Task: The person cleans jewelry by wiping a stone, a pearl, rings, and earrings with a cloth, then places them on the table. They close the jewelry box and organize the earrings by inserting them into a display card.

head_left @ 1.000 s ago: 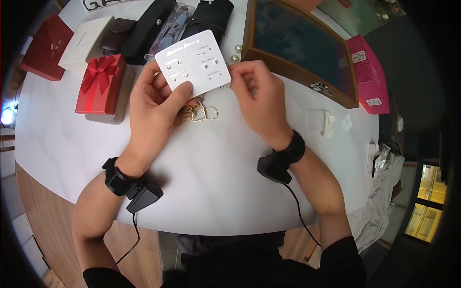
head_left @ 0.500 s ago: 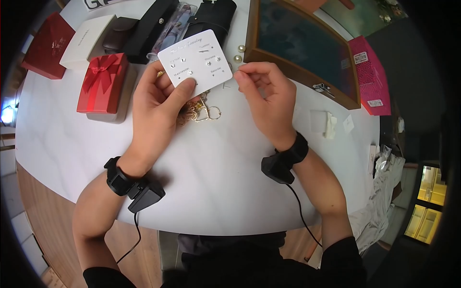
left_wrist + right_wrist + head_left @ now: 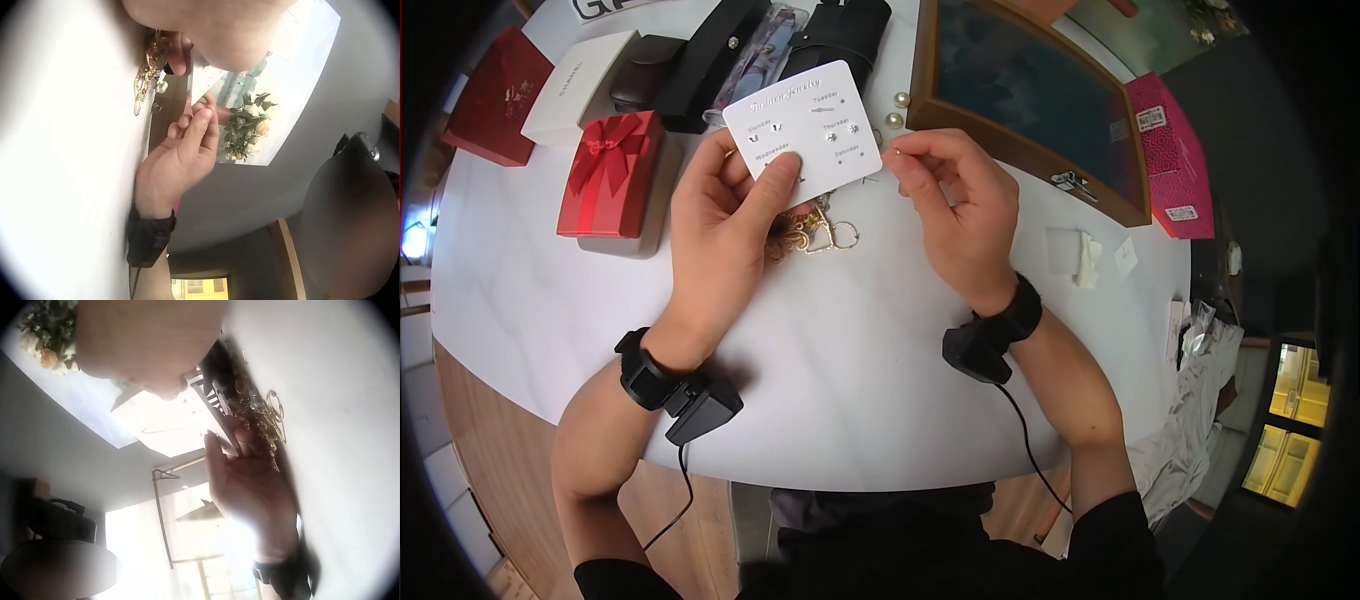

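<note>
In the head view my left hand pinches a white earring card, thumb on its front and the other fingers behind. Printed weekday names and several small stud earrings show on it; the thumb hides part of its lower left. Just off the card's right edge, my right hand pinches a tiny shiny stud between thumb and index finger. A tangle of gold chain jewelry lies on the table below the card, partly covered by my left hand.
A red gift box with a bow stands at the left, near a white box and dark cases. A wooden glass-topped case stands at the back right, two pearl-like beads beside it. A pink package lies farther right.
My right hand has drawn slightly right, away from the card's edge, and a tiny stud now shows at its fingertips. My left thumb has shifted up and left over the card's Wednesday spot.
</note>
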Demonstrator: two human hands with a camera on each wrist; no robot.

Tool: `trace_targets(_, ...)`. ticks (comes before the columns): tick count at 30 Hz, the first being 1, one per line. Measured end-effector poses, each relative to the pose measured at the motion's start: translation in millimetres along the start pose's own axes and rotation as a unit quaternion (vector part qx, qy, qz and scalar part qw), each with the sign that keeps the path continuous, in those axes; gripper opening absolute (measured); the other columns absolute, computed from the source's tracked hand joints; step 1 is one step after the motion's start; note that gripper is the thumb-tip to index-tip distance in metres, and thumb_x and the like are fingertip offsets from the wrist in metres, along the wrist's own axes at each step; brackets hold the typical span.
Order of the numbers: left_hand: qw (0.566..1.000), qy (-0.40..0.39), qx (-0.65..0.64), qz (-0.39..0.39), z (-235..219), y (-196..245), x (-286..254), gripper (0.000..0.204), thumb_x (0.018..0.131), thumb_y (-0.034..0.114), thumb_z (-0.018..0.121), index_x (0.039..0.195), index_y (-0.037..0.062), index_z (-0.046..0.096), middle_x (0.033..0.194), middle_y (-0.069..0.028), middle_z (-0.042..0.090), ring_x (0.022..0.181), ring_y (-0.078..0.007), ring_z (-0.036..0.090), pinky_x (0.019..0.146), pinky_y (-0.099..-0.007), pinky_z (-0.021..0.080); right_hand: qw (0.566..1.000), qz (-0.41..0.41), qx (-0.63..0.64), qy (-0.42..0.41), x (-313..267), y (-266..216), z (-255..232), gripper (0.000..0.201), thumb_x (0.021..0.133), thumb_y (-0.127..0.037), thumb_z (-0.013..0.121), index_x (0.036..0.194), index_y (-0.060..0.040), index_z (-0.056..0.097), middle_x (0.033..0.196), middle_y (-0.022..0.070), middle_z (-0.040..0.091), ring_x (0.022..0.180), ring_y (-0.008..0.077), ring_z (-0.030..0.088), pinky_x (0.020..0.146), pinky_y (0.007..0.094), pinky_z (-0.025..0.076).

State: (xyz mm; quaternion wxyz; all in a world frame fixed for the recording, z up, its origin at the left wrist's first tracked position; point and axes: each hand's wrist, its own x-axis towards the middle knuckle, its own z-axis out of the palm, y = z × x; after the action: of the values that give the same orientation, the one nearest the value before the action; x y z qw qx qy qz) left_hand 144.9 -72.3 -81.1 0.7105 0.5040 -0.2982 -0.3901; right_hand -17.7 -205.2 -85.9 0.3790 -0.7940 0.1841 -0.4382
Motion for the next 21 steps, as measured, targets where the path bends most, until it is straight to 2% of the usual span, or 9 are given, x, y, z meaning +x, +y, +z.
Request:
trace_targets(3, 1.0, 0.003, 0.007, -0.001, -1.4, 0.1, -0.8, 0.031, 0.1, 0.01, 0.064, 0.124, -0.005, 0.052, 0.118, -0.0125, 0.069, 0.102, -0.0118, 0.068, 0.08, -0.0254, 0.059, 1.0, -0.009, -0.006, -0.005, 1.1, -2.0, 2.2, 0.008, 0.09, -0.004, 0.074, 0.098, -0.0032, 0.07, 0.089, 0.0053, 0.072, 0.07, 0.0128, 0.066, 0.062, 0.0238, 0.052)
trace_targets(8, 1.0, 0.006, 0.0, 0.014, -0.8, -0.3, -1.4, 0.029, 0.099, 0.009, 0.064, 0.122, -0.0049, 0.052, 0.116, -0.0116, 0.069, 0.099, -0.0111, 0.068, 0.08, -0.0254, 0.059, 0.996, -0.085, -0.015, -0.014, 2.8, -3.1, 2.7, 0.011, 0.088, 0.0, 0.075, 0.096, -0.0046, 0.068, 0.088, 0.0047, 0.072, 0.068, 0.0113, 0.065, 0.058, 0.0232, 0.051)
trace_targets(12, 1.0, 0.001, 0.011, 0.012, -1.8, -1.3, -0.9, 0.029, 0.099, 0.008, 0.065, 0.122, -0.0045, 0.052, 0.115, -0.0118, 0.069, 0.098, -0.0109, 0.068, 0.078, -0.0253, 0.058, 0.998, -0.057, -0.008, -0.014, -0.4, -4.0, 0.3, 0.012, 0.087, 0.0, 0.075, 0.095, -0.0045, 0.068, 0.087, 0.005, 0.072, 0.066, 0.011, 0.065, 0.057, 0.0232, 0.051)
trace_targets(14, 1.0, 0.001, 0.008, 0.01, -2.0, -1.0, -0.6, 0.029, 0.099, 0.008, 0.065, 0.122, -0.0044, 0.052, 0.115, -0.0118, 0.069, 0.098, -0.0109, 0.068, 0.078, -0.0251, 0.058, 0.999, -0.002, 0.018, -0.031, -2.5, -6.2, 0.3, 0.013, 0.088, 0.003, 0.074, 0.099, -0.0006, 0.068, 0.091, 0.0058, 0.073, 0.076, 0.0099, 0.066, 0.066, 0.0223, 0.052)
trace_targets(15, 1.0, 0.001, 0.004, 0.007, -1.8, -1.0, -0.7, 0.029, 0.099, 0.008, 0.065, 0.122, -0.0043, 0.052, 0.116, -0.0119, 0.069, 0.098, -0.0109, 0.068, 0.077, -0.025, 0.058, 0.999, -0.002, 0.018, -0.031, -1.6, -5.9, -0.6, 0.013, 0.088, 0.003, 0.074, 0.099, -0.0006, 0.068, 0.091, 0.0058, 0.073, 0.076, 0.0099, 0.066, 0.066, 0.0223, 0.052)
trace_targets(17, 1.0, 0.004, 0.003, 0.012, -0.2, -2.3, -0.8, 0.029, 0.099, 0.008, 0.065, 0.122, -0.0043, 0.052, 0.116, -0.0119, 0.069, 0.098, -0.0108, 0.068, 0.077, -0.0248, 0.058, 0.996, -0.053, -0.013, -0.073, 0.8, -4.8, -4.5, 0.012, 0.086, 0.004, 0.075, 0.096, -0.0006, 0.069, 0.091, 0.0067, 0.072, 0.075, 0.0107, 0.066, 0.064, 0.0222, 0.051)
trace_targets(21, 1.0, 0.003, 0.003, 0.012, -0.6, -0.3, -1.4, 0.029, 0.099, 0.007, 0.065, 0.122, -0.0046, 0.052, 0.116, -0.0123, 0.069, 0.099, -0.011, 0.068, 0.078, -0.0249, 0.058, 0.995, -0.06, -0.01, -0.081, 1.8, -4.9, -1.3, 0.012, 0.085, 0.004, 0.075, 0.095, -0.0008, 0.071, 0.091, 0.0075, 0.073, 0.074, 0.0117, 0.065, 0.062, 0.0224, 0.05)
